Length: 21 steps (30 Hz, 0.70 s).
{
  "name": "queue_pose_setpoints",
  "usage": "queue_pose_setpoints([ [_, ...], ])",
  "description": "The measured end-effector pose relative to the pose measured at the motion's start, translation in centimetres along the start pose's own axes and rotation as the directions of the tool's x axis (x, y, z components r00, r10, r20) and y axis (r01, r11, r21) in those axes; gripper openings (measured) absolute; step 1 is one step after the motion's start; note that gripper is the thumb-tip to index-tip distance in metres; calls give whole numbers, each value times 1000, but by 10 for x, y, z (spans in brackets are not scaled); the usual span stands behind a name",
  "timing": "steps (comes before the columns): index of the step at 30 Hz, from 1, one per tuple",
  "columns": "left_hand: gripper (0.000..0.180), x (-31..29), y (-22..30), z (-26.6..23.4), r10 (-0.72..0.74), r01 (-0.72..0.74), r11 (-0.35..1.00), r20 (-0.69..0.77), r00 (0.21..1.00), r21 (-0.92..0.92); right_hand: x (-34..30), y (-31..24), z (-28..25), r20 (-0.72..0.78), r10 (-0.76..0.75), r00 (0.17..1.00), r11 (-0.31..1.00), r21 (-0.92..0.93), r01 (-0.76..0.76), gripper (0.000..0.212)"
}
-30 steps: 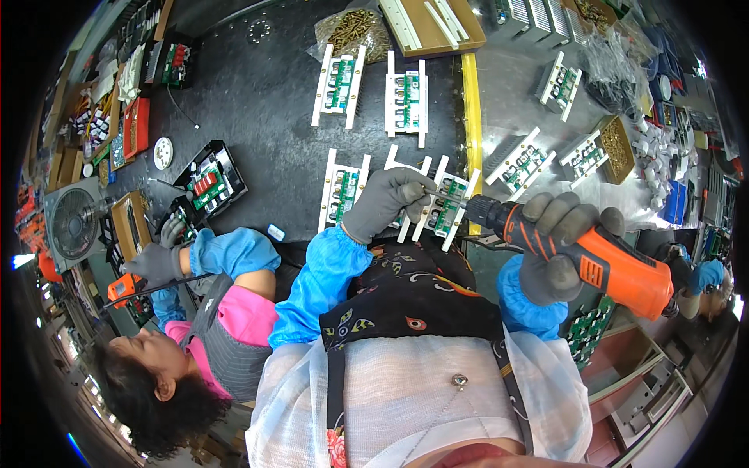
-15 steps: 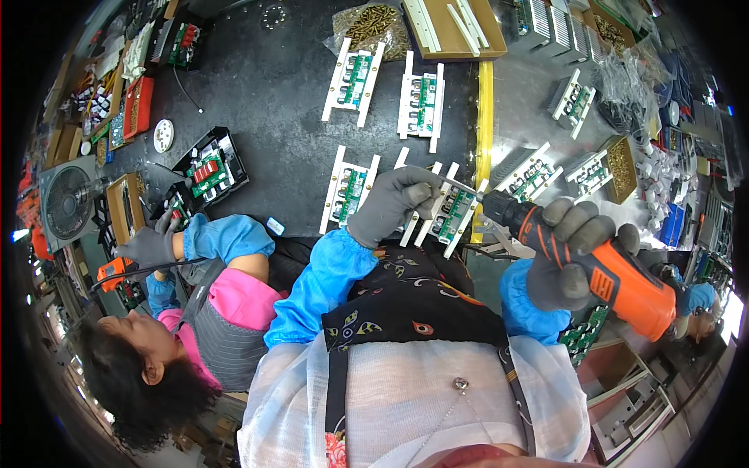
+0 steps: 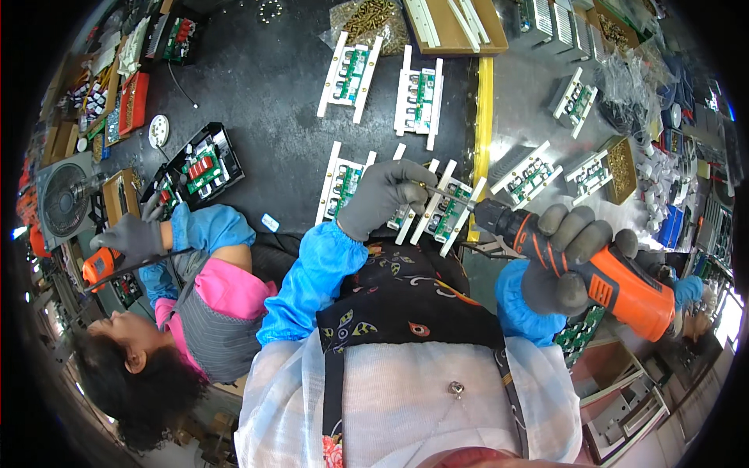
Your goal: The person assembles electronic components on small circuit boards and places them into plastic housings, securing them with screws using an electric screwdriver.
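Note:
My right hand (image 3: pixel 573 246) is wrapped round an orange and black power screwdriver (image 3: pixel 632 292), its chuck pointing left. A long thin bit (image 3: pixel 452 196) runs from the chuck to the fingertips of my gloved left hand (image 3: pixel 384 199). Those fingers are pinched at the bit's tip, on something small I cannot make out. Below the bit lies a green circuit board with white side strips (image 3: pixel 449 214). A similar board (image 3: pixel 341 187) sits left of my left hand, and another (image 3: pixel 402 218) is partly hidden by it.
Two more boards (image 3: pixel 349 74) (image 3: pixel 419 101) lie farther back, before a bag of brass screws (image 3: pixel 367 23) and a carton of white strips (image 3: pixel 499 43). Right of the yellow tape (image 3: pixel 484 117) are boards on heat sinks (image 3: pixel 530 178) and a screw box (image 3: pixel 622 175). A co-worker (image 3: pixel 211 288) works at left.
The bit and chuck have shifted slightly left, with my left hand drawn back left too. The bit's tip still meets my left fingers. The co-worker's arms have moved slightly left.

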State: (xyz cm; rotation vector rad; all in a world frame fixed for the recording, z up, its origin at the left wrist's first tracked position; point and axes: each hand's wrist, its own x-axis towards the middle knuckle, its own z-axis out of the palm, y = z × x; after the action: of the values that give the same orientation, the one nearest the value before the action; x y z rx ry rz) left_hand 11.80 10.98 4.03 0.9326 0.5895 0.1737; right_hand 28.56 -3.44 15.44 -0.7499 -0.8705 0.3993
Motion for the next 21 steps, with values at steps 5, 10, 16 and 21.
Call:
queue_pose_setpoints([
  [5,19,2,-2,-1,44,-44,998,3,999,35,7,2,2,47,24,999,999,25,-25,65],
  [10,14,2,0,3,92,-90,995,-34,995,35,3,6,0,94,31,995,999,27,-34,66],
  [16,14,1,3,10,123,-115,986,-58,991,120,2,9,0,116,-3,993,1000,20,1,68],
  [21,20,1,5,-5,92,-115,970,111,990,215,7,11,-7,174,23,984,997,73,-36,68],
])
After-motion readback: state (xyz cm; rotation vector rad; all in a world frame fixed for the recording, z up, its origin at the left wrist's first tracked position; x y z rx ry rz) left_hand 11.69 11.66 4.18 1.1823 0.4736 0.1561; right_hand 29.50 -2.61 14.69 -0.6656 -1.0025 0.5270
